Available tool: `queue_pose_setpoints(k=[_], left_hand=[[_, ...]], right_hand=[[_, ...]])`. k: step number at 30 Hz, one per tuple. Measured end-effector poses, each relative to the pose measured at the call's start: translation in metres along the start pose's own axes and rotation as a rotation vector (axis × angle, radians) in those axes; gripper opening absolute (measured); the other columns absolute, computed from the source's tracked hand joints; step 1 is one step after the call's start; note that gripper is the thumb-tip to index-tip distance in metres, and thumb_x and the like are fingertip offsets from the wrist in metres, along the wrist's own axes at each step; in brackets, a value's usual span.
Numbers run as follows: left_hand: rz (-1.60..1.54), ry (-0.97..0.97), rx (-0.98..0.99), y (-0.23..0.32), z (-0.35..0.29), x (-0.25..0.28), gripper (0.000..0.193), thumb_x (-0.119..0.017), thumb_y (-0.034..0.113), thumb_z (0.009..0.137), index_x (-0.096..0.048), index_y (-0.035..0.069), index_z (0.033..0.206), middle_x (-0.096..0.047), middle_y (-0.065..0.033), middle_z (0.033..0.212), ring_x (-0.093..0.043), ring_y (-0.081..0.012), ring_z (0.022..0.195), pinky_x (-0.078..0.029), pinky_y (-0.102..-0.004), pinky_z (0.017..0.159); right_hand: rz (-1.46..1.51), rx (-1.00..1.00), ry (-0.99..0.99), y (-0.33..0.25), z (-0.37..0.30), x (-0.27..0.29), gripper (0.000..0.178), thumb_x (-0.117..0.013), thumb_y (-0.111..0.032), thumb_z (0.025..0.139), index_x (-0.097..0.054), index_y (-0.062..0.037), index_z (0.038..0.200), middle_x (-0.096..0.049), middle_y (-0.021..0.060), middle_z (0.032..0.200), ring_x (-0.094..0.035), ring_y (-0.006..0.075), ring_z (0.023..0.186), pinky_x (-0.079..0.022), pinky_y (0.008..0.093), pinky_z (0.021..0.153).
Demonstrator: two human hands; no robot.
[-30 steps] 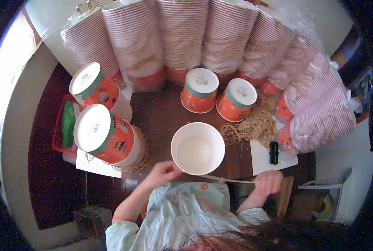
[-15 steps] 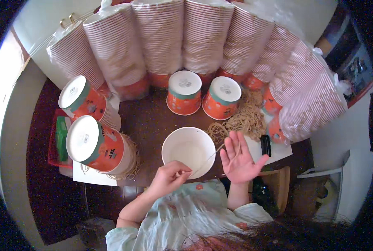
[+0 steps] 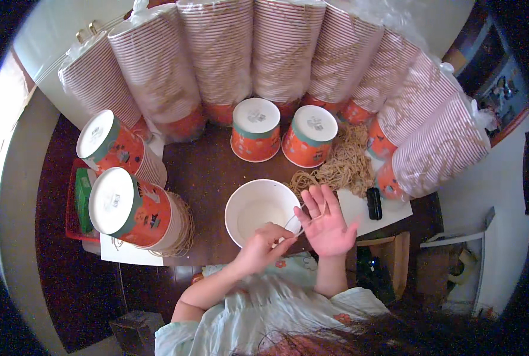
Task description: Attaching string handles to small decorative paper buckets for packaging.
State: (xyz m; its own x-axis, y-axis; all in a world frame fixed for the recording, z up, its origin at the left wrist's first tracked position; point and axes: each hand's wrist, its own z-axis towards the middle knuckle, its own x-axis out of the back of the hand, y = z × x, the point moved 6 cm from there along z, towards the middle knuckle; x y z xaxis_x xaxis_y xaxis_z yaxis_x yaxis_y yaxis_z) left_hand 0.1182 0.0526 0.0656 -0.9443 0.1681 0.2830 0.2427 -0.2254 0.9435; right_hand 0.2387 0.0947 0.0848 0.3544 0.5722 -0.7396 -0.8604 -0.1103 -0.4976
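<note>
Left hand (image 3: 261,249) pinches one thin cord (image 3: 301,231), which slants away rightward to the spread right hand (image 3: 328,231), across its fingers. White tub (image 3: 258,193) stands just beyond, nearer the left hand.

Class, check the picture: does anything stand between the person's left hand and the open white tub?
Nothing visible does. The left hand overlaps the near rim of the open white tub in this view; whether they touch is unclear. The thin strand runs from its fingertips toward the right hand.
</note>
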Motion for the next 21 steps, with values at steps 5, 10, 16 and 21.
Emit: queue_pose_setpoints(k=[5, 10, 16, 21], left_hand=[[0.382, 0.027, -0.278, 0.026, 0.002, 0.031, 0.010, -0.062, 0.008, 0.063, -0.057, 0.007, 0.072, -0.056, -0.0032, 0.075, -0.053, -0.0219, 0.069, -0.046, -0.0316, 0.058], [0.895, -0.065, -0.491, 0.045, 0.003, 0.033, 0.017, -0.058, 0.013, 0.060, -0.055, 0.008, 0.076, -0.053, -0.0016, 0.077, -0.052, -0.0166, 0.075, -0.046, -0.0304, 0.060], [1.009, -0.080, -0.656, 0.059, 0.015, 0.033, 0.016, -0.055, 0.016, 0.061, -0.055, 0.009, 0.076, -0.052, -0.0016, 0.076, -0.051, -0.0166, 0.078, -0.043, -0.0276, 0.064], [0.820, -0.065, -0.616, 0.025, 0.042, 0.039, 0.021, -0.063, 0.019, 0.061, -0.058, 0.010, 0.078, -0.054, -0.0034, 0.079, -0.052, -0.0205, 0.079, -0.045, -0.0320, 0.066]], right_hand=[[-1.560, 0.047, 0.189, -0.026, -0.013, 0.011, 0.037, -0.062, -0.024, 0.065, -0.057, -0.0041, 0.097, -0.058, 0.0054, 0.072, -0.054, 0.0210, 0.071, -0.041, 0.0322, 0.072], [-1.832, 0.133, -0.026, -0.020, -0.008, -0.012, 0.035, -0.063, -0.022, 0.063, -0.057, -0.0044, 0.092, -0.053, 0.0062, 0.074, -0.051, 0.0203, 0.072, -0.040, 0.0305, 0.069], [-1.204, -0.225, 0.062, 0.027, -0.013, -0.004, 0.029, -0.057, -0.008, 0.075, -0.049, 0.0013, 0.101, -0.056, 0.0133, 0.093, -0.055, 0.0205, 0.089, -0.043, 0.0318, 0.078], [-1.223, -0.239, 0.189, 0.027, -0.014, 0.011, 0.006, -0.052, -0.003, 0.080, -0.053, 0.0005, 0.085, -0.056, 0.0043, 0.071, -0.050, 0.0064, 0.061, -0.041, 0.0203, 0.053]])
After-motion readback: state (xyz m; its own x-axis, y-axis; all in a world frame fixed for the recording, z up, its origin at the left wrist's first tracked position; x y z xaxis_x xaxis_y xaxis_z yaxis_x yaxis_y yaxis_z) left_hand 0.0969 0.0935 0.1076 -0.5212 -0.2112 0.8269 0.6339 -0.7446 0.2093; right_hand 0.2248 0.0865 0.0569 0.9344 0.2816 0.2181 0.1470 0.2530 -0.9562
